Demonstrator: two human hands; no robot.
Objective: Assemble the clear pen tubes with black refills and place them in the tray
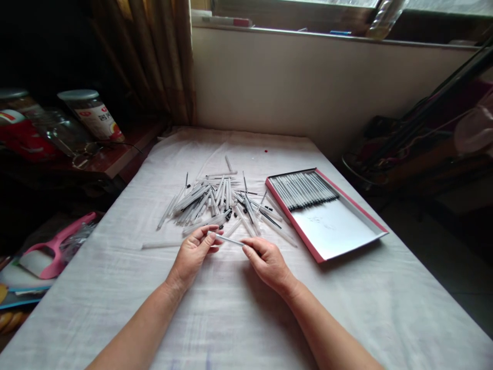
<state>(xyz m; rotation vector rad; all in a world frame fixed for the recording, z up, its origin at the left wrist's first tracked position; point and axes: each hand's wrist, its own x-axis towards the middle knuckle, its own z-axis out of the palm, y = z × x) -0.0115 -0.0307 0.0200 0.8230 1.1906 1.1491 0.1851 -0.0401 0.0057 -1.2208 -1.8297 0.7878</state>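
Between my two hands a slim translucent pen (230, 240) is held nearly level above the cloth. My left hand (195, 252) pinches its left end between thumb and fingers. Closed round its right end is my right hand (267, 261), which hides that tip. Just beyond lies a loose pile of clear pen barrels, dark refills and small black caps (208, 198). To the right, a shallow box (327, 234) with a red rim and white inside holds a row of assembled pens (304, 189) side by side at its far end.
A white cloth covers the table (215, 313). At the left, a side table carries a labelled jar (94, 115) and a glass jar; a pink-handled object (57, 249) lies below. A wall and curtain (154, 56) stand behind. A tiny red bit (266, 151) lies near the far edge.
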